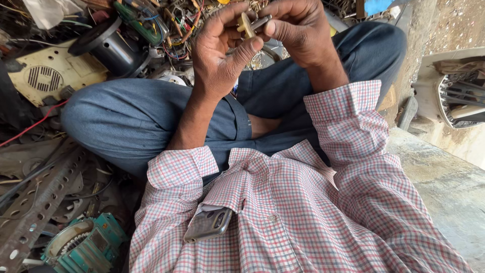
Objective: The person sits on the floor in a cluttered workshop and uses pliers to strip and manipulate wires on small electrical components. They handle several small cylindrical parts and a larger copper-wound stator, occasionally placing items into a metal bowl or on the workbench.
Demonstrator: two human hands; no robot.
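Plug part: a small yellowish piece [246, 24] is held up at the far middle, above the crossed legs.
Left hand [220, 50]: grip closed, the piece pinched between thumb and fingers.
Right hand [295, 28]: grip closed on a thin metal tool [260, 22] touching the piece.
Advice: the piece is best kept pinched firmly, the tool tip seated squarely.
Near left: green motor [88, 245].

hands: left hand [220, 53] beside right hand [298, 30], above lap | phone [208, 224]: in shirt pocket | motor [83, 245]: lower left
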